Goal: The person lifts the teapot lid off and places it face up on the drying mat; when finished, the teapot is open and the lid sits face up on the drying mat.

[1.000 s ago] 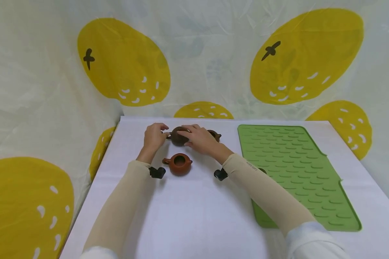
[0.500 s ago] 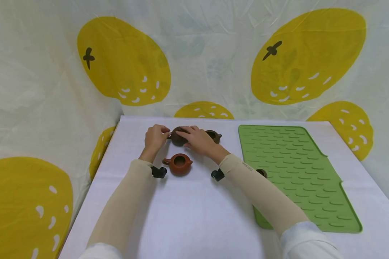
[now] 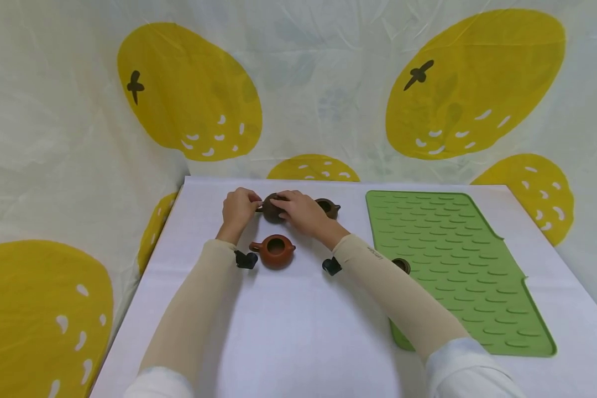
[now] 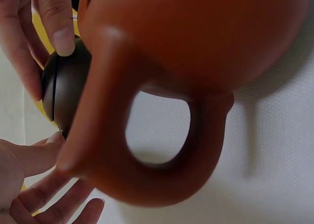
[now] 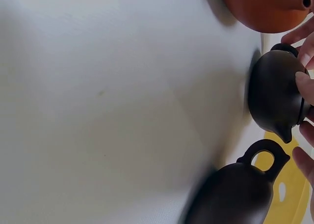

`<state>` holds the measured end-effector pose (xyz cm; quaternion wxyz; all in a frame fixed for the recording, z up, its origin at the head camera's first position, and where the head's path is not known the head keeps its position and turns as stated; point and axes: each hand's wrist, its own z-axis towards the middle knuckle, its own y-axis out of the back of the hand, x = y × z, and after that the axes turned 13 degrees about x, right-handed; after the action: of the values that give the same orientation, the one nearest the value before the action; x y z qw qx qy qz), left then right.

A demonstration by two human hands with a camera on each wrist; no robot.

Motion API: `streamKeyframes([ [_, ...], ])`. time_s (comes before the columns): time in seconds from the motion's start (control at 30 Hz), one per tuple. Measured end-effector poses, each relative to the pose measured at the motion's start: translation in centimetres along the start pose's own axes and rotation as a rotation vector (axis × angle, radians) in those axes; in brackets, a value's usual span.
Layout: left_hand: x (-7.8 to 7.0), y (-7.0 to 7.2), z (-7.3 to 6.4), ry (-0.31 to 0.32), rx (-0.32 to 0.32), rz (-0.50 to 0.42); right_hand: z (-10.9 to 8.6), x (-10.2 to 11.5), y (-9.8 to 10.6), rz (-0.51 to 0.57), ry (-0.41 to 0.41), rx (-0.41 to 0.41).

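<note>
A dark brown teapot [image 3: 272,209] stands near the table's back edge between both hands. My left hand [image 3: 239,211] pinches its handle side between thumb and index finger; the other fingers spread loosely in the left wrist view. My right hand [image 3: 305,214] reaches over from the right, its thumb and fingers holding the teapot around the lid and upper body. A lid seam shows on this dark teapot [image 4: 68,89] in the left wrist view. Nearer stands a reddish-brown teapot [image 3: 276,255] with an uncovered opening. Behind the right hand sits another dark teapot [image 3: 332,210], its opening also uncovered.
On the right lies a green ridged mat [image 3: 438,237]. At its left edge is a small dark round item [image 3: 402,265], partly covered by the right sleeve. A white cloth covers the table [image 3: 288,331]; a lemon-patterned curtain [image 3: 323,110] hangs behind and to the left.
The left thumb and index finger have closed together at the handle. My right forearm has shifted slightly left, uncovering more of the small round item. The teapots stay in place.
</note>
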<state>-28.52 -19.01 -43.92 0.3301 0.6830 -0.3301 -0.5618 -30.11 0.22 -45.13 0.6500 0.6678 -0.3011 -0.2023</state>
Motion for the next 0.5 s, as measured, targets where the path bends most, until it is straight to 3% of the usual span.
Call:
streamKeyframes([
  [0.5, 0.1, -0.1, 0.3, 0.008, -0.002, -0.005, 1.1, 0.0, 0.3, 0.048, -0.034, -0.042],
])
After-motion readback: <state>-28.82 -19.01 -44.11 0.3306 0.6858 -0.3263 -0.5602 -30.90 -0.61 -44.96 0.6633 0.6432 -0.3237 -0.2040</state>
